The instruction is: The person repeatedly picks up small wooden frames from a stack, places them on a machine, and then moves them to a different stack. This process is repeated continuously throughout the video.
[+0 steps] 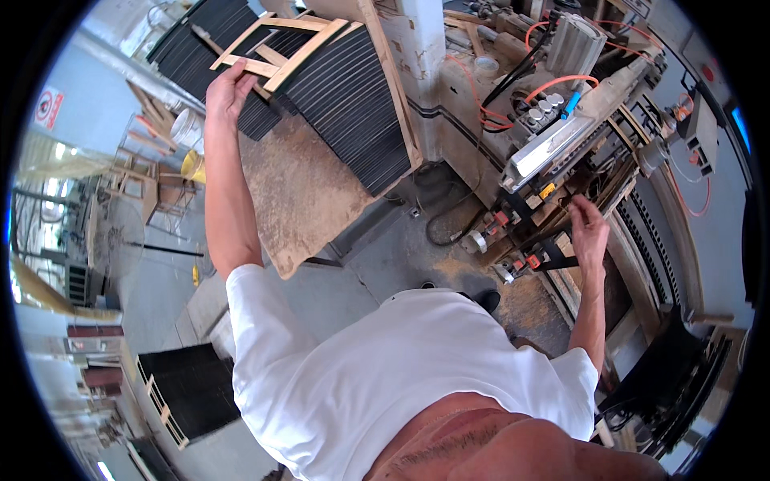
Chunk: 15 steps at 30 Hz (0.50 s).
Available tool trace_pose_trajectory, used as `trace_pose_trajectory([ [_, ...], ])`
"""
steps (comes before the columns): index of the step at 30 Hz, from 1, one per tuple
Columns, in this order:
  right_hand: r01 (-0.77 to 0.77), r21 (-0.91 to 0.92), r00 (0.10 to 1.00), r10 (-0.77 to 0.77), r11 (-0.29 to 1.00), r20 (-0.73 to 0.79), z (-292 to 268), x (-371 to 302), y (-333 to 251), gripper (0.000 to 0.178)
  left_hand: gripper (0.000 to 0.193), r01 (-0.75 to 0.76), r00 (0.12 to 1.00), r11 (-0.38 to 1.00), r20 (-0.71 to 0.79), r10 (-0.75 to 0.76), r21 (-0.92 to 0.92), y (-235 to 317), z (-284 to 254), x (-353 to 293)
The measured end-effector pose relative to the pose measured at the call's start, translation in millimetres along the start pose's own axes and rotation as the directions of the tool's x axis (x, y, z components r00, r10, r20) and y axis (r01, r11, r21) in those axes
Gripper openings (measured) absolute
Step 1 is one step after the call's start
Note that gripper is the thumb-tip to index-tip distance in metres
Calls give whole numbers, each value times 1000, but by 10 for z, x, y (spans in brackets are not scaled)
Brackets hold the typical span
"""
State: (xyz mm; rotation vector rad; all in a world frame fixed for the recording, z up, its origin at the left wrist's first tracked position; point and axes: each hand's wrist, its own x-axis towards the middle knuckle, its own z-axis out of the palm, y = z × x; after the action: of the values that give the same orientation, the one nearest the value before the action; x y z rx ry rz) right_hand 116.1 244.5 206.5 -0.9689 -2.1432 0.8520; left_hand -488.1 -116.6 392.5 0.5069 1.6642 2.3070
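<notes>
My left hand [228, 94] reaches far out to the upper left and is closed on the near corner of a pale wooden frame [309, 62]. This frame has a crossbar and rests on a tall stack of dark panels [353, 112]. Over at the right, my right hand [589, 228] is at a woodworking machine [553, 152], beside its dark slot and metal rail. Its fingers are curled together at the machine's edge; what they hold, if anything, is hidden.
The stack stands on a dusty wooden board [293, 192]. Orange air hoses [561, 79] run over the machine, and clamps with red parts [499, 220] stick out toward me. Sawdust [525, 305] lies by my shoes. Another dark stack [188, 393] stands at lower left, near a yellow bucket [193, 166] farther off.
</notes>
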Motion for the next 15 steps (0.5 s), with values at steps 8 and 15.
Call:
trace_pose_trajectory([
  [8,-219,-116,975,223,969,23,303,-891,476,26,51,-39,953,606,-153,262,795,-137,297,367],
  [15,-362,13,932,362,932,6,510,-1194,362,26,61,-566,768,35,511,385,824,76,1290,-639],
])
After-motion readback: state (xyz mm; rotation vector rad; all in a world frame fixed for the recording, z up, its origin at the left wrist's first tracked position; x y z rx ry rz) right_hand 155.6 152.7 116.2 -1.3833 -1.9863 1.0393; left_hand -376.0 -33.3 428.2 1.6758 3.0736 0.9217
